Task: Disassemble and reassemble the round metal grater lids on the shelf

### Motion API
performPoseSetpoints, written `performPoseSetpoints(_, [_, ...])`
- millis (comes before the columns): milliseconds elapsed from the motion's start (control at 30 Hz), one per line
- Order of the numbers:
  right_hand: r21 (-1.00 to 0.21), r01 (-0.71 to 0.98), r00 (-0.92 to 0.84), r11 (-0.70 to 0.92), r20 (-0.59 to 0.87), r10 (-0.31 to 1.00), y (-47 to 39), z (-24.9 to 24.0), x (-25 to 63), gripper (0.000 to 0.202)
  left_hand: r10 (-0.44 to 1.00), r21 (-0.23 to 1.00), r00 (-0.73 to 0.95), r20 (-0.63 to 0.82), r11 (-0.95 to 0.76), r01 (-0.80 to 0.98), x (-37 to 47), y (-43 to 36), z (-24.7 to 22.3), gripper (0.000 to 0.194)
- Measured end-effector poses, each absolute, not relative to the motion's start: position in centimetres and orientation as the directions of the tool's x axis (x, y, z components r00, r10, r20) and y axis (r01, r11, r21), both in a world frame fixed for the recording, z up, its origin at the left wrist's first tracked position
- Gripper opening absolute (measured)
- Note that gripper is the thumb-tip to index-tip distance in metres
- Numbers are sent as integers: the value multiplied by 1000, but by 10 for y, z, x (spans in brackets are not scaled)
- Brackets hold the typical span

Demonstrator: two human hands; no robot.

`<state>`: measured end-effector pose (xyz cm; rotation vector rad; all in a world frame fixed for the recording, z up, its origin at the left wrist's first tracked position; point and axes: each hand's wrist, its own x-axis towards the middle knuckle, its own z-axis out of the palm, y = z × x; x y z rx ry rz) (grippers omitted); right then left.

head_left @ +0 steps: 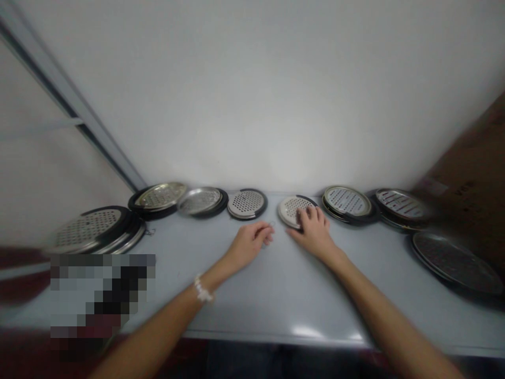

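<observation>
My right hand [315, 231] is on a round metal grater [294, 208] with a black rim section, its fingers on the holed face and its thumb by the near edge. To the left, my left hand [252, 239] hovers low over the table with fingers pinched on what looks like a thin wire loop [272, 225]; blur makes it hard to make out. Behind that hand lies another round grater [248, 202] with a similar holed face and black rim. A pale bracelet [203, 290] circles my left wrist.
Stacks of round graters line the wall: a holed stack [94, 229] at left, a shiny pair [158, 199], a slotted stack [347, 202] and one farther right [400, 204]. A dark round piece [453, 260] lies near a brown cardboard box [473, 173]. The lower left is pixelated.
</observation>
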<state>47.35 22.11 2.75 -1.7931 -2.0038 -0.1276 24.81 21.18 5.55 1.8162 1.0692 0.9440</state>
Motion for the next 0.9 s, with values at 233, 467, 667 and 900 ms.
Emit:
performPoseSetpoints(233, [-188,958,-136,216,366,921,229,39,487,48,926,932,336,172,-263,248,247,215,54,29])
performPoseSetpoints(467, [-205,978,65,41,484,873,231,50,494,44,940,959,307,147,-211,189,246,218,52,33])
performPoseSetpoints(667, [-218,962,24,163,664,747,242,41,503,40,947,969,294,131,-185,162,246,219,49,30])
performPoseSetpoints(900, [-436,855,211,282,787,580,238,55,511,36,955,971,260,144,-187,148,246,220,53,28])
